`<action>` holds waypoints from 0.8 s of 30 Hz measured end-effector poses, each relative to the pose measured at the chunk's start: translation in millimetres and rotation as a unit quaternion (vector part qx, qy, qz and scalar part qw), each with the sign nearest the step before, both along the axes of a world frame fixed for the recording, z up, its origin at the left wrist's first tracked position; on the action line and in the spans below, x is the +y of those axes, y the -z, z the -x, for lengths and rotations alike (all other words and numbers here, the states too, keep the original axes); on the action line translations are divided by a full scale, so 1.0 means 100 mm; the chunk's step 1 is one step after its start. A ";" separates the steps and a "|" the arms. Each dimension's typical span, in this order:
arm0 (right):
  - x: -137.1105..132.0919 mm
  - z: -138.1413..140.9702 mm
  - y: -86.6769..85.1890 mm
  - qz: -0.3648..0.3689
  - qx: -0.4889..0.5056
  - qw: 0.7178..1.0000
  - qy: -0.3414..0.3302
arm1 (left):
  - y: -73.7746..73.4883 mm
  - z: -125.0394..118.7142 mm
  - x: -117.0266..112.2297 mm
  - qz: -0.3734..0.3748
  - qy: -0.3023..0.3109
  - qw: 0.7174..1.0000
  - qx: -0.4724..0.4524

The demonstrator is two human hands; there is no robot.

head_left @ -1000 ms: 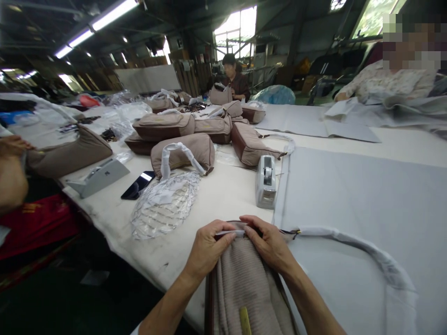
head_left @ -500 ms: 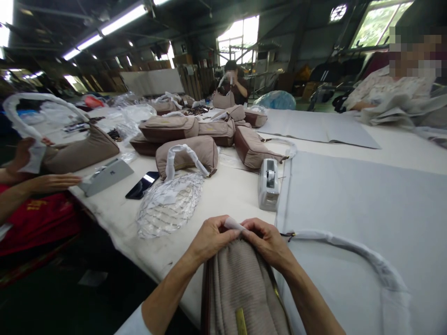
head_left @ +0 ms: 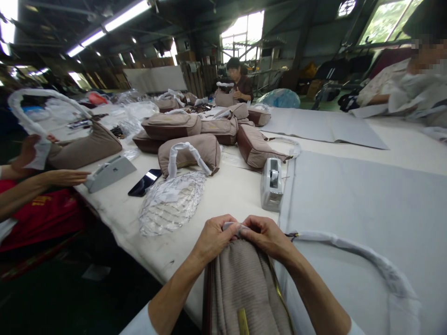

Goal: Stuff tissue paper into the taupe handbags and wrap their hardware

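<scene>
A taupe ribbed handbag [head_left: 240,284] lies against the table's near edge in front of me. My left hand [head_left: 213,238] and my right hand [head_left: 268,237] meet at its top end, fingers pinched together on a small strip of white wrapping [head_left: 233,226] there. The bag's handle [head_left: 352,249], wound in white wrapping, arcs away to the right over a grey sheet [head_left: 366,195].
A grey tape dispenser [head_left: 271,183] stands just beyond my hands. A clear netted wrapper [head_left: 172,201], a phone [head_left: 145,182] and several taupe bags [head_left: 190,156] lie further back. A co-worker's hands [head_left: 66,177] work at the left by another dispenser [head_left: 110,172]; other people sit at the far side.
My fingers have closed tighter over the white strip, which stood up between them half a second ago. The co-worker at the left has lifted a wrapped bag handle.
</scene>
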State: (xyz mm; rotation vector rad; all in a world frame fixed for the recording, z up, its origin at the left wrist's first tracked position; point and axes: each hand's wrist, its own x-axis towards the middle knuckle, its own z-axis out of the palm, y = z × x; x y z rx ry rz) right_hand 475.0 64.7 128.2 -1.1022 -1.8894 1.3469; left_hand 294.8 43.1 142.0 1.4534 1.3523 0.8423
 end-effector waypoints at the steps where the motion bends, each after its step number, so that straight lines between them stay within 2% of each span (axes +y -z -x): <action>1: 0.00 0.00 0.02 0.001 -0.006 1.000 0.007 | 0.00 0.02 0.00 -0.001 0.009 1.000 -0.005; 4: -0.01 0.02 0.07 0.000 -0.004 1.000 0.013 | 0.01 0.07 -0.02 0.007 0.045 0.998 -0.037; 10: -0.04 0.05 0.06 -0.035 -0.009 0.999 0.021 | 0.03 0.08 -0.06 0.007 0.018 0.999 -0.048; 18: -0.13 0.11 0.11 -0.108 -0.025 0.993 0.038 | 0.14 0.18 -0.08 -0.024 0.067 0.993 -0.089; 22: -0.16 0.09 0.13 -0.129 -0.035 0.990 0.046 | 0.20 0.16 -0.12 -0.048 0.042 0.996 -0.054; 24: -0.16 0.05 0.09 -0.100 -0.028 0.994 0.023 | 0.22 0.14 -0.14 -0.073 0.033 0.996 -0.038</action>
